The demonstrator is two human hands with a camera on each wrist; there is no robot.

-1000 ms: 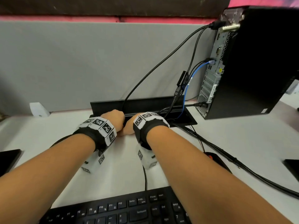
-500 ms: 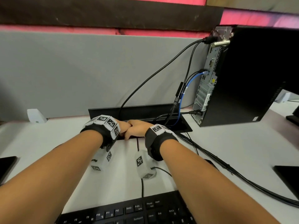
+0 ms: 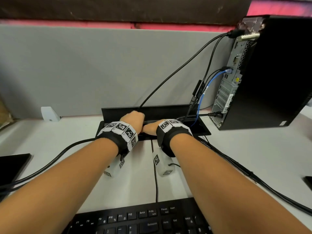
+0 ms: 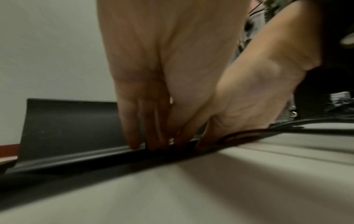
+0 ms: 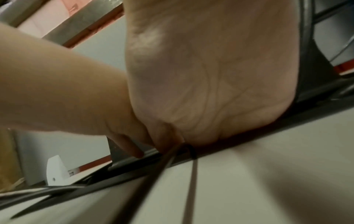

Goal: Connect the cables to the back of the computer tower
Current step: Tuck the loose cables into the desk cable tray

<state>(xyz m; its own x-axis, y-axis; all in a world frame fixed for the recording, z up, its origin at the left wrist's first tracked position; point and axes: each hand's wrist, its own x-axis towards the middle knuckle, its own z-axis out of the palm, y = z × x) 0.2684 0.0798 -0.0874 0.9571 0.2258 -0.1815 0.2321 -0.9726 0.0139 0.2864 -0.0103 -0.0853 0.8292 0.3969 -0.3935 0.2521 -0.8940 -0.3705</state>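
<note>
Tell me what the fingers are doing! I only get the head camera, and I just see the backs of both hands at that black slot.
Observer: The left wrist view shows the left hand with its fingers straight, tips down on the black slot's rim.
Child: And the other one?
Observer: The right wrist view shows the right hand palm. Its fingertips are hidden in the slot, so I cannot tell if it holds anything.
Child: Any cable there?
Observer: A thin dark cable comes out right under that palm.
</note>
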